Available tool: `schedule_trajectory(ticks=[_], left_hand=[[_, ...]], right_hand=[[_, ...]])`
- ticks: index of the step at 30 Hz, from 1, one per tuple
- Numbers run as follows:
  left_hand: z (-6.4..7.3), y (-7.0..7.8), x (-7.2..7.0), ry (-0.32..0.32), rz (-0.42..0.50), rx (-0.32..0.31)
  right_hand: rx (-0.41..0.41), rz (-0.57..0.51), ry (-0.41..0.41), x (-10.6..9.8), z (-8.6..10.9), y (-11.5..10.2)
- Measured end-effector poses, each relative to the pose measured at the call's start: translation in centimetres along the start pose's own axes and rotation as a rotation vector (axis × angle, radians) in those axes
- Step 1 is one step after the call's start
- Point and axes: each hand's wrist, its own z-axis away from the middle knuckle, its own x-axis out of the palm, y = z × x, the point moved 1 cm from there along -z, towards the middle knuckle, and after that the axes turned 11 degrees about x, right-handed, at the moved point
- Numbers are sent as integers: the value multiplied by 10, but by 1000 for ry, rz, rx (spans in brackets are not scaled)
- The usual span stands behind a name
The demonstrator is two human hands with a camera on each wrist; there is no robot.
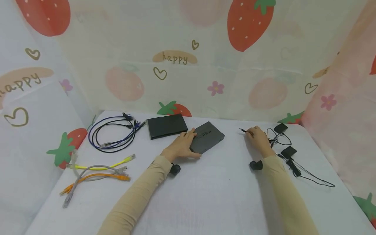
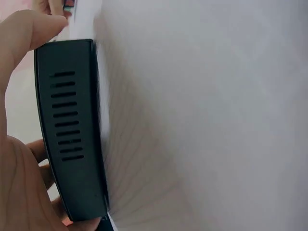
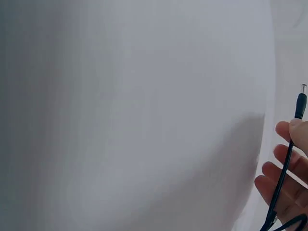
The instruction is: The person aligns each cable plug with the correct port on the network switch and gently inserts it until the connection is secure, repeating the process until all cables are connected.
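Observation:
My left hand (image 1: 181, 146) grips the near left end of a flat dark grey network switch (image 1: 209, 137), which lies askew on the white table. The left wrist view shows its slotted side (image 2: 72, 130), with the thumb at one end and fingertips at the other. My right hand (image 1: 259, 141) pinches a black power cord just behind its round barrel plug (image 3: 301, 103) between thumb and index finger. The plug's metal tip points away from the hand, and the other fingers lie loosely along the cord. Plug and switch are apart.
A black flat box (image 1: 167, 126) lies behind the left hand, beside coiled blue and black cables (image 1: 113, 148). Yellow (image 1: 123, 160), grey and orange (image 1: 117, 177) network cables lie at left. Two black power adapters (image 1: 281, 128) with cords lie at right.

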Motion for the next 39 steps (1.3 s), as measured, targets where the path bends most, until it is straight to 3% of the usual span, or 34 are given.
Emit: schedule_trajectory(ticks=[8,18,28,32,39], left_hand=[[-2,12,2,6,-153,-28],[-5,11,1,15,-199,12],[-1,11,14,68,-149,43],[1,15,11,113,-140,56],[0,16,7,136,-171,78]], right_hand=[[70,-163,-48,8,14,-21],[57,-282,-66,16,30,-54],[37,-288,-74,20,43,-73],[25,-305,-50,21,46,-76],[37,-321,-16,21,43,-74]])
